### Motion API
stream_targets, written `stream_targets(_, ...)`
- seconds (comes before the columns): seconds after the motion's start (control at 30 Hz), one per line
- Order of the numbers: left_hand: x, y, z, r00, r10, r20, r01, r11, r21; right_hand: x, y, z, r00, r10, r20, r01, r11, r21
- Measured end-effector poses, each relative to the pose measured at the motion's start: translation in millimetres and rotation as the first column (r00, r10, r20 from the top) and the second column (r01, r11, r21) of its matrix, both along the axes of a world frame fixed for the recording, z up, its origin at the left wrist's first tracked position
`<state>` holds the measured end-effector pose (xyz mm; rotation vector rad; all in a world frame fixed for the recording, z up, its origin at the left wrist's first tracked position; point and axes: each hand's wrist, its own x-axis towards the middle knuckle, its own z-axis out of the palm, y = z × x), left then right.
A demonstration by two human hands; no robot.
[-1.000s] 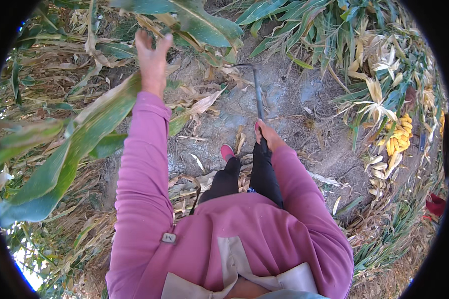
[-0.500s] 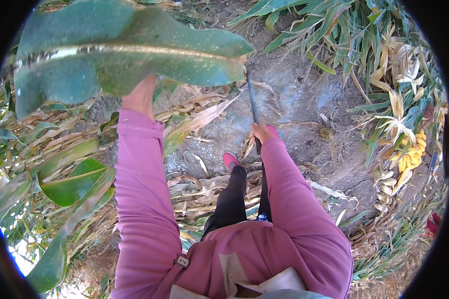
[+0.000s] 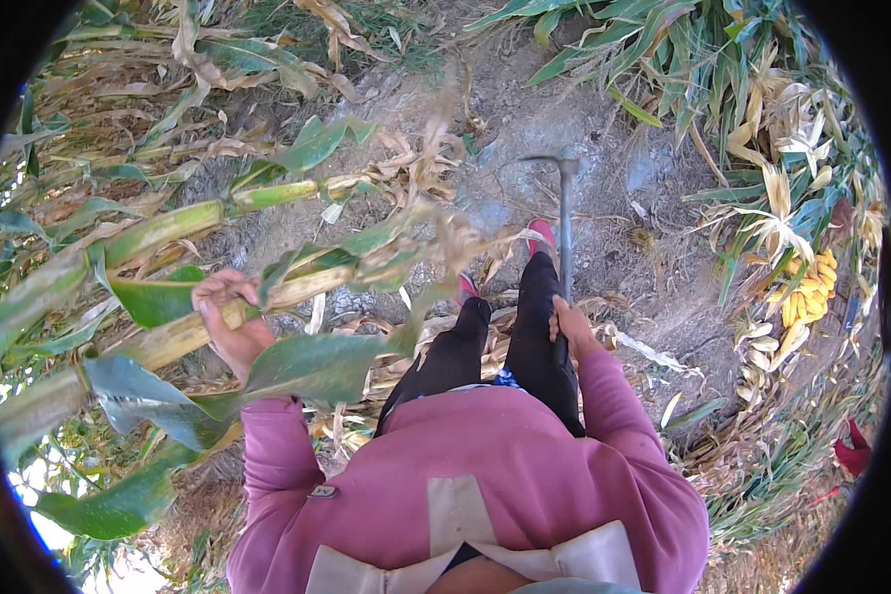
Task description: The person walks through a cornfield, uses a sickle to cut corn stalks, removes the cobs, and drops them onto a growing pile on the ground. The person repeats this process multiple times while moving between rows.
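My left hand (image 3: 234, 342) is curled round a thick, pale green corn stalk (image 3: 307, 285) that slants from the lower left. A broad green leaf (image 3: 317, 368) hangs across my left wrist. In front of my right leg, my right hand (image 3: 572, 325) is closed on the long grey handle of a sickle (image 3: 565, 228). Its thin blade is at the far end, low over the soil and pointing left. A second corn stalk (image 3: 168, 233) leans just beyond the one in my left hand.
Standing corn and dry leaves (image 3: 99, 119) crowd the left side. Cut green stalks (image 3: 673, 59) lie at the far right. Nearer lies a pile of yellow husked cobs (image 3: 808, 293). Bare soil (image 3: 624, 218) and dry husks surround my pink shoes (image 3: 541, 236). Something red (image 3: 852, 450) shows at the right rim.
My left arm has drawn back toward me, and the large leaf that covered it is out of the way. My right hand has moved right and nearer with the sickle, whose blade now shows.
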<state>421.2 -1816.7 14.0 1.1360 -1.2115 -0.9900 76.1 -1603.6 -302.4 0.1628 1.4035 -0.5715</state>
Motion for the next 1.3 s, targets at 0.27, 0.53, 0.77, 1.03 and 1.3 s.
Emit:
stream_targets(0.27, 33.5, -89.2, -9.9, 0.995, 0.092, -0.033, -0.087, 0.989, 0.116, 129.4, -117.0, -75.5, 0.945, 0.322, 0.050, -0.316, 0.943, -0.102)
stream_targets(0.53, 35.6, -114.0, -43.0, 0.972, -0.231, 0.046, 0.235, 0.964, -0.124, 197.5, -126.8, -137.0, 0.879, 0.477, -0.017, -0.477, 0.875, -0.076)
stream_targets(0.77, 80.1, -11.2, -42.1, 0.997, 0.036, 0.071, -0.027, 0.992, -0.124, 187.0, -141.4, -116.1, 0.925, 0.285, 0.253, -0.281, 0.958, -0.053)
stream_targets(1.03, 109.2, -53.4, -56.8, 0.980, 0.114, -0.165, -0.153, 0.956, -0.249, 200.9, -152.1, -105.3, 0.909, 0.375, 0.181, -0.395, 0.914, 0.091)
stream_targets(1.3, 119.7, -37.7, -58.6, 0.938, 0.306, -0.163, -0.337, 0.915, -0.221, 147.4, -156.4, 10.9, 0.876, 0.408, 0.258, -0.369, 0.911, -0.185)
